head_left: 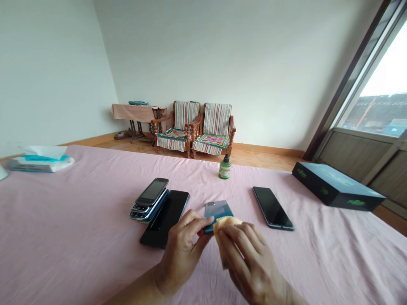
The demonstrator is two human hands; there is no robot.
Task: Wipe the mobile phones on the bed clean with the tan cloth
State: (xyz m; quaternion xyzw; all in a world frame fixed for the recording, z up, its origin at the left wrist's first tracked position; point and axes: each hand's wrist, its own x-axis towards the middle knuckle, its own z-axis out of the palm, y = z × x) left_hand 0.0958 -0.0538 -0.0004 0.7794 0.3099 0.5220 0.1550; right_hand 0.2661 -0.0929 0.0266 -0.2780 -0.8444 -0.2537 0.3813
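Note:
My left hand (184, 245) grips the near left edge of a blue-grey smartphone (219, 208), thumb on top and fingers below. The phone's back, with a camera bump at its far left corner, faces up. Bunched in my right hand (251, 258) is a yellow cloth (227, 221), which lies against the near right part of the phone and hides it there. Left of my left hand, a large black smartphone (168, 214) lies on the pink sheet, and a stack of older phones (152, 197) stands beside it. Another black smartphone (272, 207) lies to the right.
A green spray bottle (224, 168) stands beyond the phone in my hand. At the right edge is a black box (337, 186); at the far left lies a tissue pack (41, 163). A pink sheet (79, 220) covers the surface. Two wooden armchairs (216, 123) stand against the wall.

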